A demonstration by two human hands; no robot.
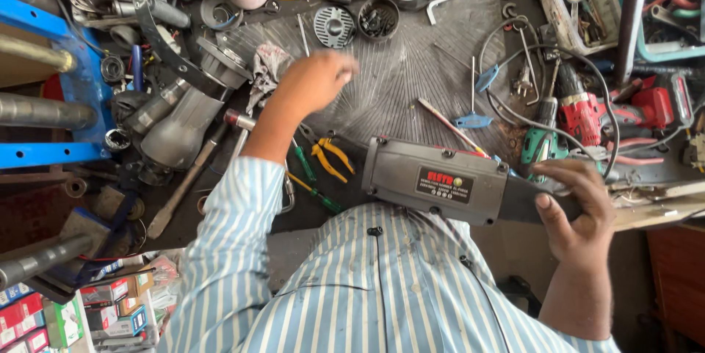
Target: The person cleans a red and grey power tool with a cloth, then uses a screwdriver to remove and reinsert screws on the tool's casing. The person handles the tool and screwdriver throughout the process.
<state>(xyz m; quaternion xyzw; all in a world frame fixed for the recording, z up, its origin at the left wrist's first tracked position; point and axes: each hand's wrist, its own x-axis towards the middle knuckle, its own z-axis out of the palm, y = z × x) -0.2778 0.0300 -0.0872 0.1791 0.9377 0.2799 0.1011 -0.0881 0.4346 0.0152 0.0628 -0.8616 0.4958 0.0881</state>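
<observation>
Grey power tool (448, 180) gripped by right hand (580, 210); left hand (316, 81) clenched, well apart.

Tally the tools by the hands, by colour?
grey power tool, in right hand: 1
orange-handled pliers: 1
green-handled screwdrivers: 2
blue-handled tools: 2
Total: 6
</observation>
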